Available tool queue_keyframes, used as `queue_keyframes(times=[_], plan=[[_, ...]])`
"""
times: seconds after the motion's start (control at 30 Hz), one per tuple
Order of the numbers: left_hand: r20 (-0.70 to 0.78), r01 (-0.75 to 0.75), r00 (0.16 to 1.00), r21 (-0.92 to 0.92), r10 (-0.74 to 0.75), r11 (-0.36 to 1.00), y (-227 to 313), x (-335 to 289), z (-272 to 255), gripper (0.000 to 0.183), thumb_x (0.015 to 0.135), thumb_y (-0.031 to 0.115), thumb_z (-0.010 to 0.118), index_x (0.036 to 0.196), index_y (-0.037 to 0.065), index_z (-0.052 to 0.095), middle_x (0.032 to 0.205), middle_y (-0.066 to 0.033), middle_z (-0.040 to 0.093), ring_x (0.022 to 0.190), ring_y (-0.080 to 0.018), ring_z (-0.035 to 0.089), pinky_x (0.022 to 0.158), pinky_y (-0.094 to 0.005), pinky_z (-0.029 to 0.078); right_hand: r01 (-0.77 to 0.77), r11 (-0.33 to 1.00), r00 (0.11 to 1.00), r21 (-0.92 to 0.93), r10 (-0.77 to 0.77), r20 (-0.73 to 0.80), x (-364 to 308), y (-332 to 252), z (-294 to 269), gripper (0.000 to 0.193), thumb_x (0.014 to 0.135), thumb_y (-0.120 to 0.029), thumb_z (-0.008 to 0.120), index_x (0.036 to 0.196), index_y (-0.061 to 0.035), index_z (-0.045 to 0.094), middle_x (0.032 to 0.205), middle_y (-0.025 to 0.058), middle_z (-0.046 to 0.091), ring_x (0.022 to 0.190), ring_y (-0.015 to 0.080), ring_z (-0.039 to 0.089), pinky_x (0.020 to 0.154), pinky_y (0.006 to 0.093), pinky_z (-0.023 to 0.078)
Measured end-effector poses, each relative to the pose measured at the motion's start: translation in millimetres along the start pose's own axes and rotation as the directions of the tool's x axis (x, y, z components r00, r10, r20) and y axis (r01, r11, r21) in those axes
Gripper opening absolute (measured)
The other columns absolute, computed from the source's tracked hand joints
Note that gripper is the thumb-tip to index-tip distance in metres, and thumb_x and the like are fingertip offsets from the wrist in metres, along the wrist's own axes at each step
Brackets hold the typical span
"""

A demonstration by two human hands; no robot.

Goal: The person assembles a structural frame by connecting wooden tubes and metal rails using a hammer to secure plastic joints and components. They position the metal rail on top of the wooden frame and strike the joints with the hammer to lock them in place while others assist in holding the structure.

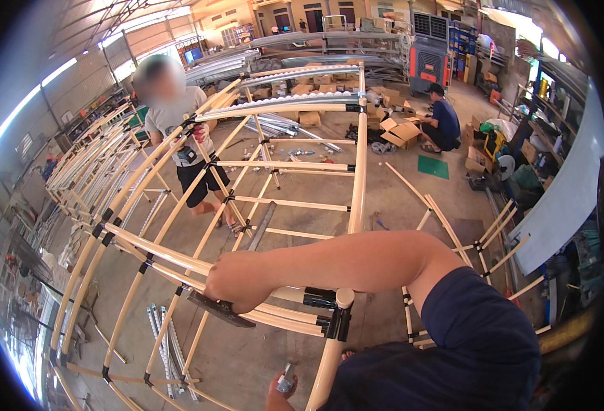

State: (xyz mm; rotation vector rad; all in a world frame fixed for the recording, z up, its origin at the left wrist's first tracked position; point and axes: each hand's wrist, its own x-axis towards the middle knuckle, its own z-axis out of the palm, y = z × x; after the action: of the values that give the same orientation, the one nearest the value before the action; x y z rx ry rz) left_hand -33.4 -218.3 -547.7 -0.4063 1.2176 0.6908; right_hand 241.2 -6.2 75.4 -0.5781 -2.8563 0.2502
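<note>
My right hand (237,281) is closed in a fist at the near end of a rack frame of cream pipes (360,171) and black joints. It grips what looks like a hammer (221,312), with the dark head below the fist and a grey handle rising above it. Low at the bottom edge, my left hand (279,397) is closed around a small grey metal piece (287,378), its exact kind unclear. Close by stands a cream post (328,366) with a black joint (338,322) near its capped top.
Beyond the frame, a person (178,116) stands with a drill (187,155). Another person (440,123) crouches by open cardboard boxes (401,130). A smaller pipe frame (446,222) lies to the right. Metal rails (167,349) rest on the floor at lower left.
</note>
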Motion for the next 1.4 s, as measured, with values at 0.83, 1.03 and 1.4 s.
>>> queue_keyframes(times=[0.83, 1.03, 1.4], plan=[[0.030, 0.086, 0.996, -0.207, -0.081, 0.975, -20, 17, 24, 0.057, 0.089, 0.030, 0.068, 0.136, 0.005, 0.045, 0.109, -0.0233, 0.059, 0.091, -0.0414, 0.063, 0.081, -0.0525, 0.056, -0.022, 1.000, 0.999, 0.014, 0.022, 0.027, -1, 2, 0, 0.023, 0.068, -0.015, 0.071, 0.087, -0.0017, 0.070, 0.086, 0.0183, 0.071, 0.089, 0.0400, 0.070, 0.081, 0.0495, 0.055], [0.186, 0.249, 0.963, -0.338, -0.194, 0.908, -13, -17, 40, 0.051, 0.087, 0.026, 0.069, 0.128, 0.004, 0.049, 0.108, -0.0223, 0.059, 0.092, -0.0400, 0.062, 0.083, -0.0513, 0.056, -0.026, 1.000, 0.999, 0.011, 0.026, 0.031, -5, 7, 3, 0.024, 0.068, -0.015, 0.071, 0.088, -0.0017, 0.070, 0.086, 0.0187, 0.071, 0.089, 0.0405, 0.069, 0.081, 0.0502, 0.054], [0.088, 0.099, 0.991, -0.020, -0.096, 0.995, -34, 28, 8, 0.043, 0.090, 0.020, 0.070, 0.127, 0.006, 0.052, 0.115, -0.0220, 0.066, 0.098, -0.0442, 0.069, 0.087, -0.0564, 0.057, 0.018, 1.000, 1.000, 0.019, -0.018, 0.007, 5, 0, 3, 0.023, 0.068, -0.015, 0.071, 0.087, -0.0012, 0.070, 0.086, 0.0191, 0.071, 0.089, 0.0408, 0.069, 0.081, 0.0502, 0.054]])
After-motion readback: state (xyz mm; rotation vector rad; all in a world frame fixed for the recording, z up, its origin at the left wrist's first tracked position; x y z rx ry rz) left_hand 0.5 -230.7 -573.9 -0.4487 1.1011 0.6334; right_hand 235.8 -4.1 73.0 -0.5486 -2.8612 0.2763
